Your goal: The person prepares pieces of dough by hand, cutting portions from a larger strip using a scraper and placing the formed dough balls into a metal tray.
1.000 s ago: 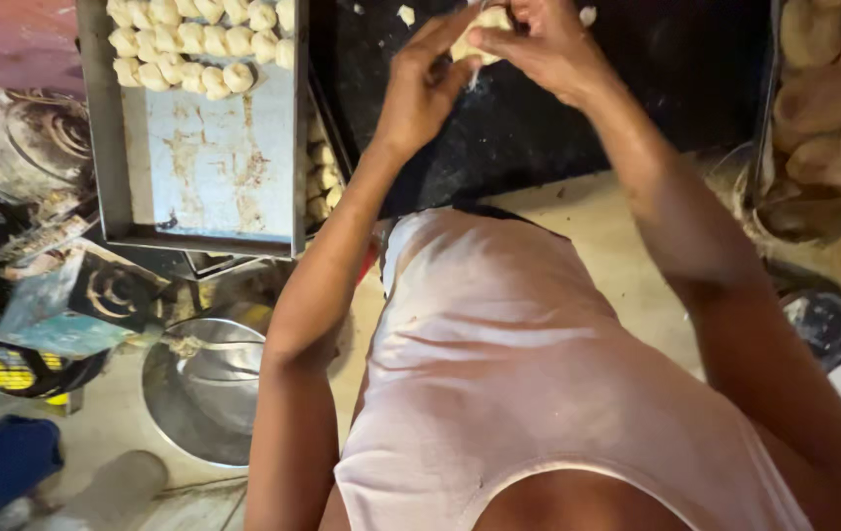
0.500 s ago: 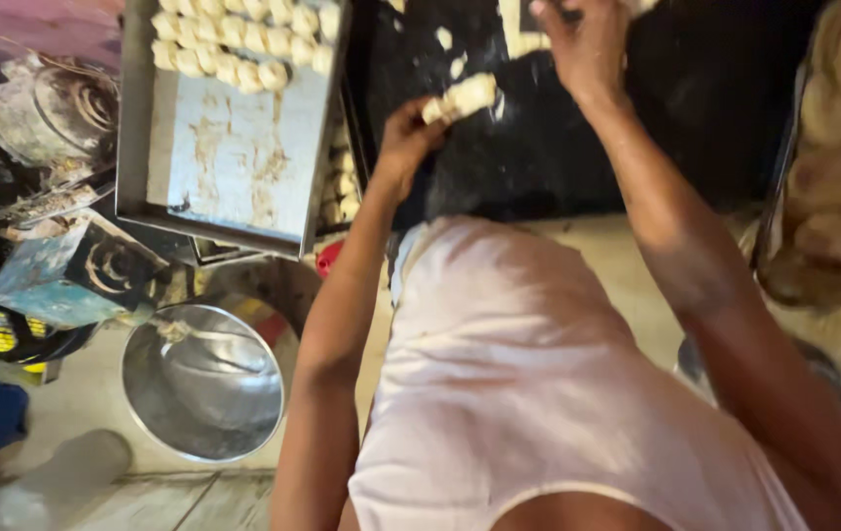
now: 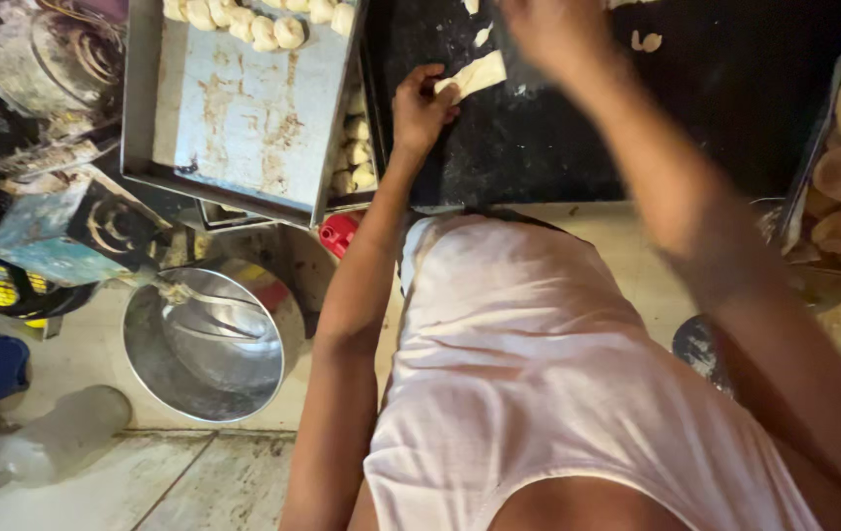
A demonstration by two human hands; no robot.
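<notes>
A dough strip (image 3: 473, 75) is pinched at one end by the fingers (image 3: 440, 93) of the left hand (image 3: 420, 108), which are closed on it. The strip is laid on the dark table (image 3: 558, 138), just right of those fingers. The right hand (image 3: 548, 29) is seen blurred above the strip; whether its fingers are apart or together cannot be told. Left of the left hand, a metal tray (image 3: 243, 108) is set, with dough balls (image 3: 273, 25) lined along its far edge.
</notes>
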